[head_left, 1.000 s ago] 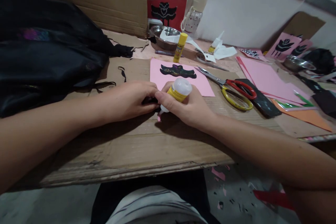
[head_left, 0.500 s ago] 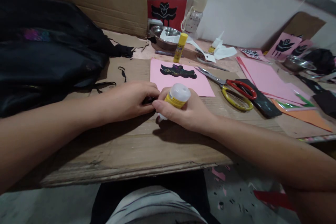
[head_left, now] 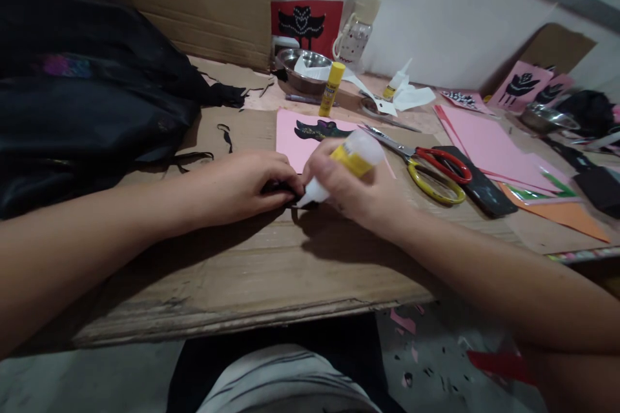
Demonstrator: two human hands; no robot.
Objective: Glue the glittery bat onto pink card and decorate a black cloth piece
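My right hand (head_left: 353, 184) is wrapped round a glue bottle (head_left: 357, 153) with a yellow label. Its white nozzle tips down to the left, at a small black piece (head_left: 310, 205) on the table. Fingers of my left hand (head_left: 268, 182) are closed on that black piece and hide most of it. Just behind both hands lies a pink sheet (head_left: 289, 142) bearing a glittery black cut-out (head_left: 314, 130), partly covered by my right hand. To the right, scissors (head_left: 426, 168) with red and yellow handles rest open-bladed near the sheet.
A yellow glue stick (head_left: 332, 89) stands behind the pink sheet, near a metal bowl (head_left: 305, 71) and a water bottle (head_left: 357, 29). Black fabric (head_left: 97, 103) fills the left. Pink sheets (head_left: 494, 148) and a black phone-like slab (head_left: 489, 192) lie right.
My right hand has tilted the glue bottle and shifted slightly right, so the nozzle now shows against the black piece. My left hand stays nearly in place.
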